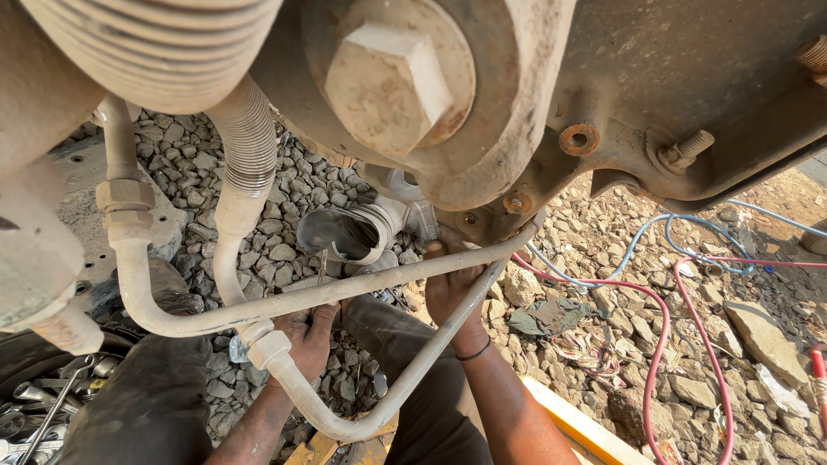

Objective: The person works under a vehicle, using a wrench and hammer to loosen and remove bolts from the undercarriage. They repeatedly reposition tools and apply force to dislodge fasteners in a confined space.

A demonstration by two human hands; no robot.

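Observation:
My left hand (306, 337) is low in the middle, partly hidden behind a bent grey metal pipe (345, 291). It looks closed around a slim metal tool (322, 263) that points up toward the open end of a ribbed hose (349, 232). My right hand (452, 288) reaches up behind the same pipe. Its fingers press on the shiny metal fitting (418, 215) beside the hose end, under the rusty vehicle underframe (517, 129). A black band circles my right wrist.
A large hex bolt (388, 82) and a corrugated hose (245, 146) hang close overhead. Grey ballast stones (293, 194) cover the ground. Loose spanners (39, 405) lie at bottom left. Red and blue cables (668, 301), a rag (551, 316) and a yellow board (586, 424) lie to the right.

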